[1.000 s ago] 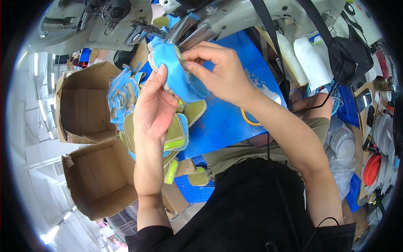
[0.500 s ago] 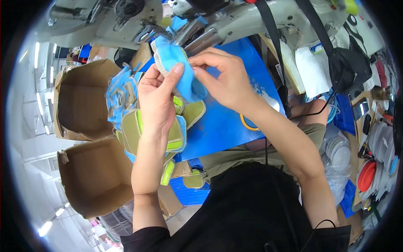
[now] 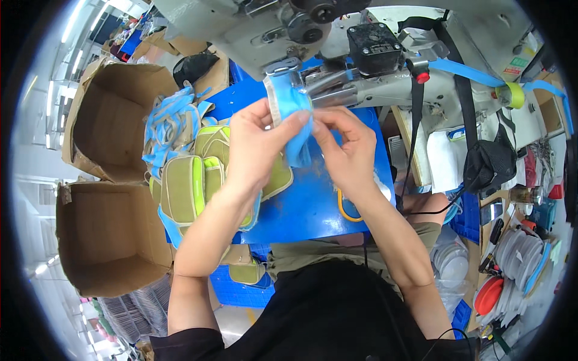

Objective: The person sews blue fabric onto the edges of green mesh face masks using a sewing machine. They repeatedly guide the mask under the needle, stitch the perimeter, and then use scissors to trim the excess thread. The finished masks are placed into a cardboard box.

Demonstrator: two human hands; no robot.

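Observation:
My left hand pinches a light-blue fabric piece with a whitish edge, its thumb lying across the front. From the other side, my right hand grips the same piece between closed fingertips. The upper end of the piece reaches the metal parts beneath a grey sewing machine head; whether it touches them I cannot tell. Below and left of my hands lies a pile of olive pieces with lime and blue parts, beside tangled blue strips. An orange loop, perhaps a handle, shows beside my right forearm.
Two open cardboard boxes stand at left. The blue work surface spans the middle. At right are a black bag, white paper, black straps, a yellow-green roll and stacked discs.
The view has shifted, showing more of the machine. The blue piece is more upright and higher against the machine's metal parts, and both hands have turned with it, still gripping it.

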